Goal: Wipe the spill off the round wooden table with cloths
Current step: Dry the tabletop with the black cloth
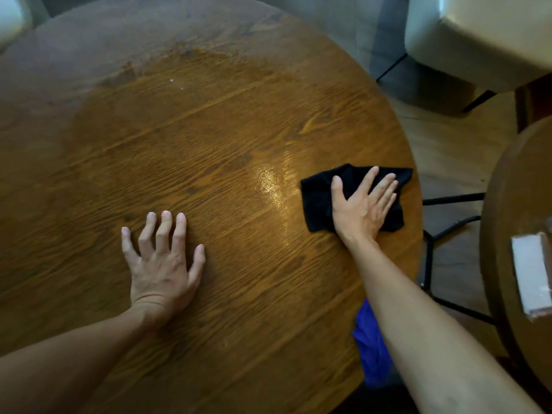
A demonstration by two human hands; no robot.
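Two bare hands lie flat on the round brown wooden table (pixel 209 130): left hand (pixel 162 264) spread and empty, right hand (pixel 363 204) pressing a crumpled black cloth (pixel 319 198) beside the glossy wet streak (pixel 270 186). A blue cloth (pixel 370 351) is half hidden under the right forearm.

To your right stands a second wooden table (pixel 513 222), only its curved edge in view. A pale flat packet (pixel 530 276) lies on it near that edge; contents unreadable. Beyond it, upper right, you see a light upholstered chair (pixel 478 40) on dark legs. Black metal bars (pixel 448 201) cross the gap between the tables, above wood-plank floor (pixel 448 150).
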